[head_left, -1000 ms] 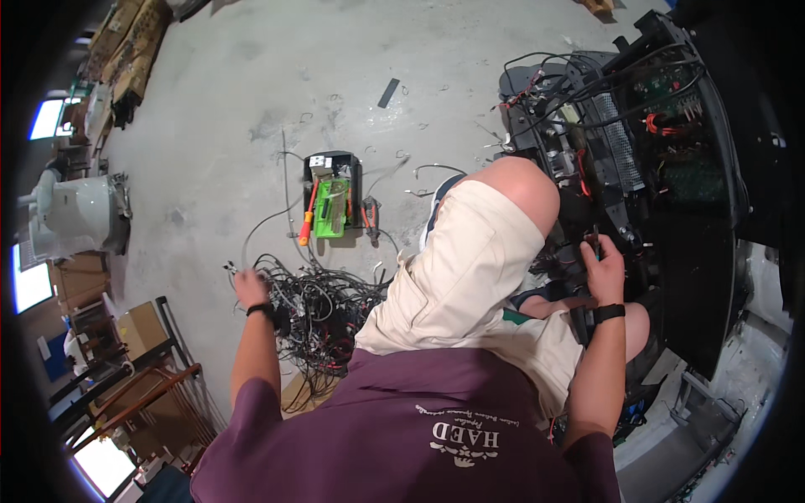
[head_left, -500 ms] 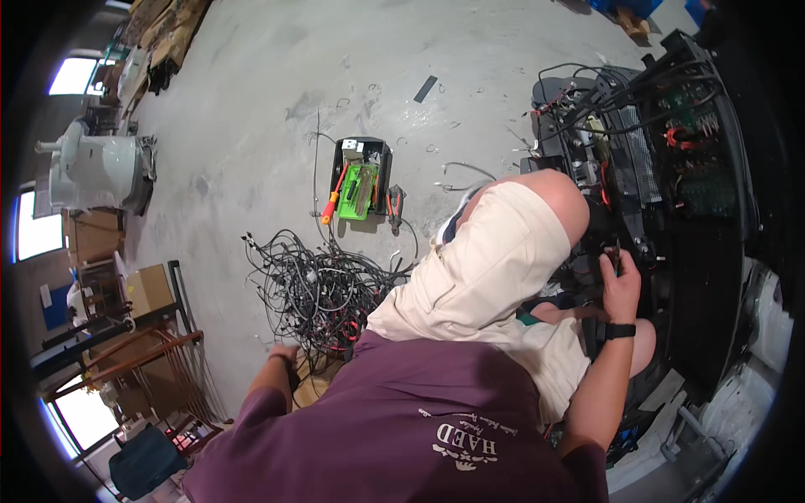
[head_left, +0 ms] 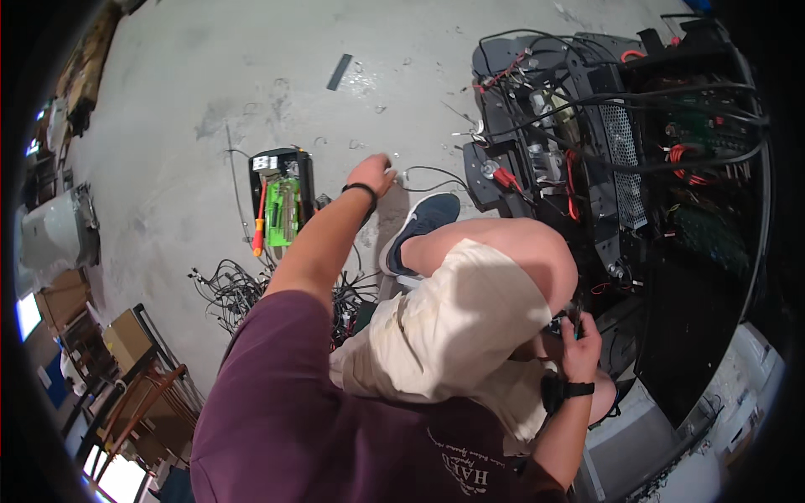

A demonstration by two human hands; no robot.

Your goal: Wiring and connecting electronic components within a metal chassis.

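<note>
My left hand (head_left: 372,174) reaches out low over the floor, its fingers curled together. Right beside its fingertips is a thin cable loop (head_left: 436,178); whether they grip it is not clear. My right hand (head_left: 580,350) is closed around a small dark tool (head_left: 575,317) beside my bent knee; its kind does not show. A large dark machine (head_left: 616,168) lies opened up on the right, with circuit boards, a perforated metal panel and red and black wires exposed. My shoe (head_left: 429,220) stands between the left hand and the machine.
Left of my left forearm stands a black toolbox (head_left: 306,172) with a green tray (head_left: 283,210) and a red-and-yellow screwdriver (head_left: 259,228). A tangled cable heap (head_left: 226,293) lies partly behind my arm. A dark flat strip (head_left: 339,72) and small scraps dot the floor.
My left hand has moved from beside the cable heap, forward and right to the thin cable loop. My right hand has drawn back toward me with the dark tool. The view has shifted right.
</note>
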